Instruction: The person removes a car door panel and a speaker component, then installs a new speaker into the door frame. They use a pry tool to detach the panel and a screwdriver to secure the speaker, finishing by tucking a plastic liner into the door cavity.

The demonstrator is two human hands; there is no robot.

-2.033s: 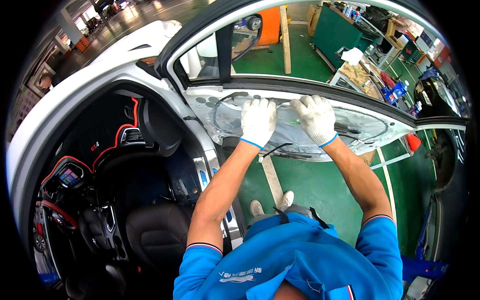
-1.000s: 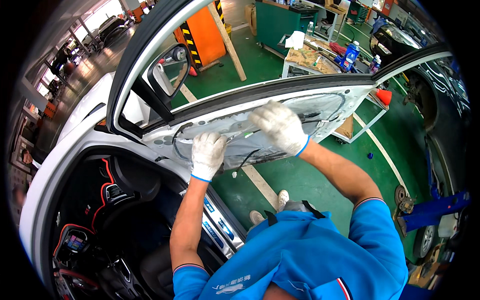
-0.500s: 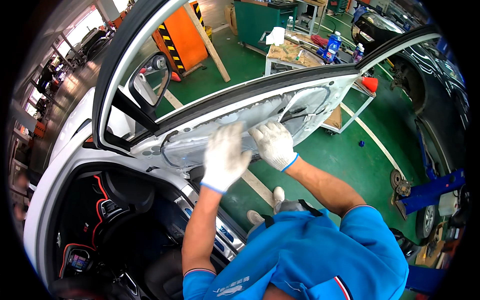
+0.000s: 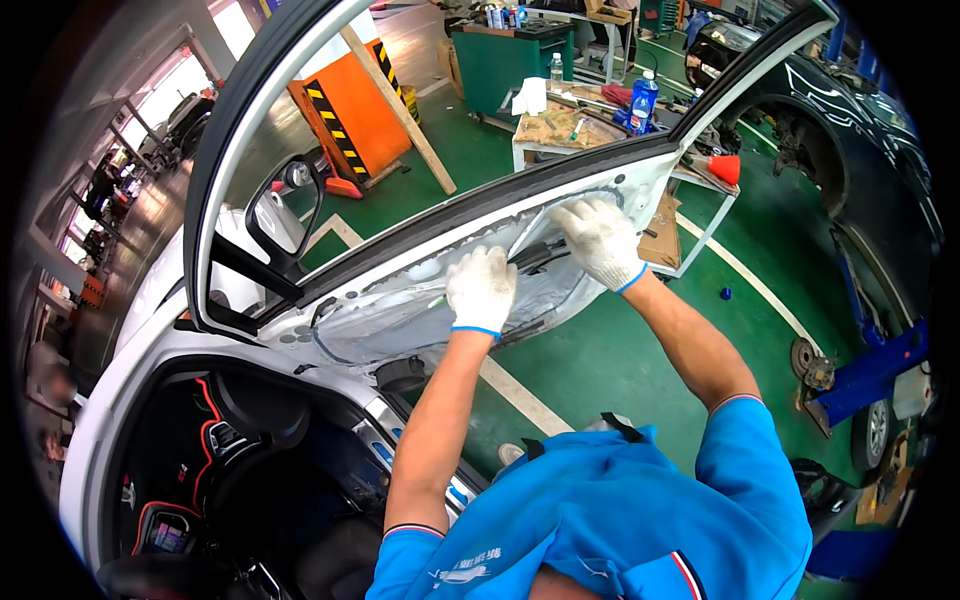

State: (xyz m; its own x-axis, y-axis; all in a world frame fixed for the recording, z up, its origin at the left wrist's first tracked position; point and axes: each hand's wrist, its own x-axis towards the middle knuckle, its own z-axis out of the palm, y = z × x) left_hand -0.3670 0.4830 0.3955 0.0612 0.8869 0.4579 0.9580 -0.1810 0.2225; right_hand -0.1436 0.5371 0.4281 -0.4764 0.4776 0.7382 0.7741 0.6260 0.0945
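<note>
A white car door (image 4: 400,252) stands open in front of me, its inner panel bare. A thin, crinkled plastic sheet (image 4: 385,312) covers much of that panel. Both my hands wear white knit gloves with blue cuffs. Near the middle of the sheet's upper part, my left hand (image 4: 482,288) has its fingers curled in on the sheet. Farther right and higher, my right hand (image 4: 602,242) closes its bent fingers at the sheet's upper edge. Between the hands the sheet is creased, and dark openings of the door show. My fingertips are partly hidden.
The car's dark interior (image 4: 270,480) lies at lower left. Beyond the door, a cart (image 4: 545,128) holds a blue bottle (image 4: 643,103); a red funnel (image 4: 722,168) is at its right. A wooden plank (image 4: 400,110) leans by an orange pillar. Another car (image 4: 850,130) and a blue lift arm (image 4: 870,370) stand right.
Both hands have moved forward and to the right along the door. My left hand, blurred before, now rests at the sheet; my right has reached its upper right part. The view has shifted slightly.
</note>
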